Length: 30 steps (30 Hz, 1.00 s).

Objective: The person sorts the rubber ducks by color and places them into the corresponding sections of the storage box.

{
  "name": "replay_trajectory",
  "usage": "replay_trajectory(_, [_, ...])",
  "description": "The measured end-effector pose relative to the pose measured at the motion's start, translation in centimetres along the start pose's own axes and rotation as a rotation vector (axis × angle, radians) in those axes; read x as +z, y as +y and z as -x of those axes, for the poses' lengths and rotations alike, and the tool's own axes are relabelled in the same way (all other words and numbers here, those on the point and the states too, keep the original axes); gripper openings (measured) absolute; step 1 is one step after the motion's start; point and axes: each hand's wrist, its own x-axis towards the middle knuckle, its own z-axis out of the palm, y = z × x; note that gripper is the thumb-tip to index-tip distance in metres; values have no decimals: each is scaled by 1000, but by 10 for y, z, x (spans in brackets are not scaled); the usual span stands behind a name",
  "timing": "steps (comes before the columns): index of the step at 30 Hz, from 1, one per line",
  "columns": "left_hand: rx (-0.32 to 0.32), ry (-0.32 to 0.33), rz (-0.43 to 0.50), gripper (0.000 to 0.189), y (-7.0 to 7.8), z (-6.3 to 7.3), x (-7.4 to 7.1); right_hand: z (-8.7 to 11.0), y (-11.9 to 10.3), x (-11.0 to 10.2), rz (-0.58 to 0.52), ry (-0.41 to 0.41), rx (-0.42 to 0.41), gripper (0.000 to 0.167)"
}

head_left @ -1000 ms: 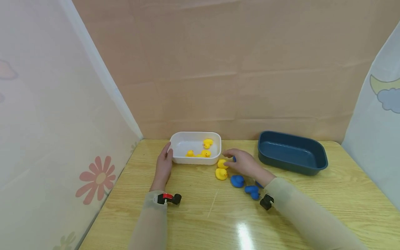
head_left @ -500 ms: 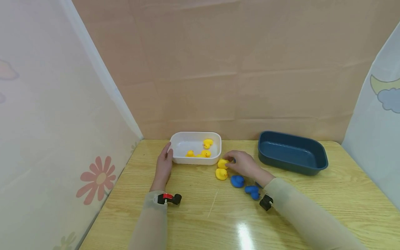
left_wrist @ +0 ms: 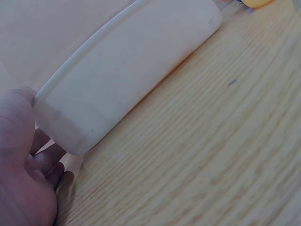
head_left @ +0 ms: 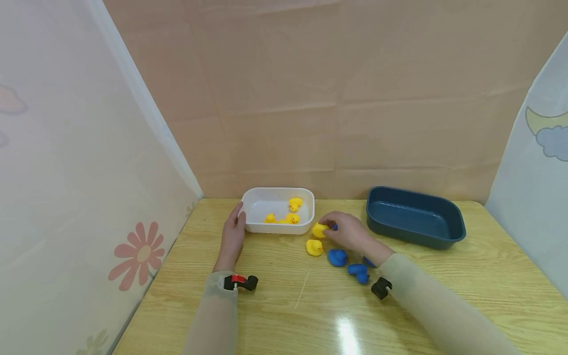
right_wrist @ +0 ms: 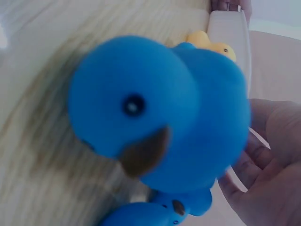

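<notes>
My left hand (head_left: 232, 234) holds the left end of a white plastic bin (head_left: 277, 229); in the left wrist view the thumb lies at its rim and the fingers bend round the end wall (left_wrist: 117, 84). Several yellow rubber ducks (head_left: 293, 218) lie inside the bin. Just right of it, my right hand (head_left: 348, 231) pinches a yellow rubber duck (head_left: 319, 230) between thumb and fingers. Another yellow duck (head_left: 314, 247) sits on the table below that hand. A blue rubber duck (right_wrist: 141, 103) fills much of the right wrist view and hides the fingertips there.
Near the right forearm lie several blue ducks, one upright (head_left: 337, 257) and one tipped over (head_left: 358, 272). A dark blue bin (head_left: 414, 235) with nothing in it stands at the back right. A brown paper wall (head_left: 284, 98) rises behind the table (head_left: 266, 296).
My right hand has closed its thumb and fingers on the yellow duck and shifted it slightly right and up, away from the other yellow duck. The left hand and both bins stay put.
</notes>
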Motion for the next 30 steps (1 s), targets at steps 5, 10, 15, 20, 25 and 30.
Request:
replay_trajectory(5, [-7, -5, 0, 56, 1, 1, 0, 2, -2, -9, -2, 50, 2, 23])
replay_trajectory(10, [-6, 0, -6, 55, 1, 1, 1, 2, -9, -19, -21, 98, 5, 26])
replay_trajectory(15, [2, 3, -6, 55, 2, 1, 1, 0, -19, -24, -35, 155, -21, 28])
replay_trajectory(20, [-2, 2, -12, 56, 3, 2, 0, -6, -31, -24, -28, 198, -66, 29])
replay_trajectory(25, [2, 7, -13, 55, 3, 1, 2, -15, -44, -21, -54, 198, -99, 28])
replay_trajectory(30, [-9, 9, 10, 55, 4, 2, 7, -26, -54, -12, -63, 197, -133, 25])
